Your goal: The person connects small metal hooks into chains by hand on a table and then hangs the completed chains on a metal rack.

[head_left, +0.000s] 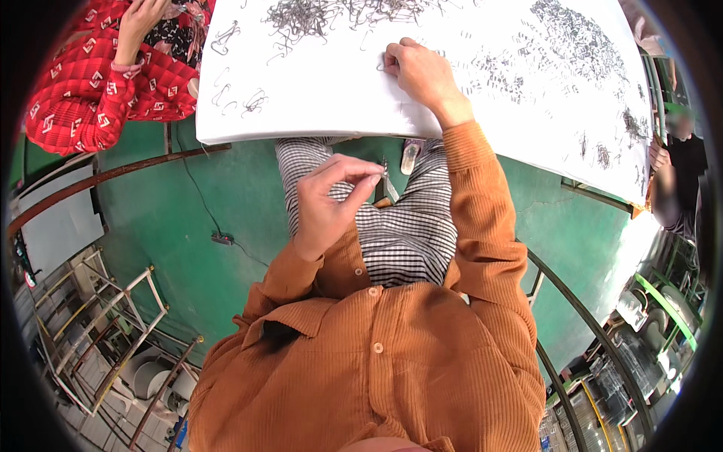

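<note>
Left hand [327, 203], middle of the frame, above the lap: fingers pinched shut on a small metal clip [388, 183], thumb and fingertips meeting at its top. Clip thin and silvery, hanging just right of the fingertips. Orange corduroy sleeve running down to the lower left.

Right hand [418, 71], upper middle of the frame: lying knuckles up on the white table [316, 124], fingers curled down onto small wire pieces [388, 64]. Cannot tell whether any piece is really gripped; fingertips hidden under the hand.

Under both hands: black-and-white checked trousers [403, 241], and a sandal [410, 157] peeking out by the table edge.

Further out on the table: a big tangled heap of wire hooks [309, 19] at the top middle, a few loose bigger hooks [226, 94] at the upper left of the table, many tiny clips [572, 45] spread at the upper right.

Upper left corner: another person in a red patterned jacket [83, 90], one hand raised near the table corner.

Green floor [173, 211] below the table, a dark cable [218, 237] lying on it. Metal frames [98, 331] at the lower left. Right edge: another person in dark clothes [681, 166], blurred.
</note>
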### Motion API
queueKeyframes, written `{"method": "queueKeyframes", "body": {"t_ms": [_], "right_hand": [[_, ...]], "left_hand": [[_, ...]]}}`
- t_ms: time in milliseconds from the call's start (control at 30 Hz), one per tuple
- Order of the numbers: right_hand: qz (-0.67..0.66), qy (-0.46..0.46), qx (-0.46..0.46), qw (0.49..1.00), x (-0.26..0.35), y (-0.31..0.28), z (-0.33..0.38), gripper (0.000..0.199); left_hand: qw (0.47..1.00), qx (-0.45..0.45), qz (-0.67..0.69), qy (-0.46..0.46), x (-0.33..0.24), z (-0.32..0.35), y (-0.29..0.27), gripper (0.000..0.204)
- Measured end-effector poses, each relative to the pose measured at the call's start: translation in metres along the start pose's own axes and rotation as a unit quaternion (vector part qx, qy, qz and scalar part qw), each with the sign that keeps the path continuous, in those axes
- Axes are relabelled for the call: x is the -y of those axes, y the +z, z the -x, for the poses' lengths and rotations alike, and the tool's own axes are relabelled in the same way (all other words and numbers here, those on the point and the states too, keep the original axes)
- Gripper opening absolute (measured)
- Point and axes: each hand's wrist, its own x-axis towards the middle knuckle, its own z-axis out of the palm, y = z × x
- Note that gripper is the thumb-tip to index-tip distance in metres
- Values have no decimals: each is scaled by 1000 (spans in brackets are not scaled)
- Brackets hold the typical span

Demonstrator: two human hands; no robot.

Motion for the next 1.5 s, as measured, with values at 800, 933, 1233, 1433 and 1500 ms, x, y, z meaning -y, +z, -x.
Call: {"method": "queueKeyframes", "body": {"t_ms": [800,933,1233,1433,1500], "right_hand": [[-641,137,-97,749,80,-6,117,8],[-626,138,-105,760,79,-8,119,8],[-648,132,-148,736,78,-6,120,7],[-553,99,-204,802,82,-17,130,9],[-525,82,-206,822,83,-23,133,9]], "left_hand": [[995,-46,48,-70,15,-9,-1,13],[994,-60,61,-63,17,-9,3,12],[998,-28,23,-53,11,-13,7,12],[999,-38,23,5,23,-42,-3,9],[998,-22,-16,48,27,-74,3,11]]}}
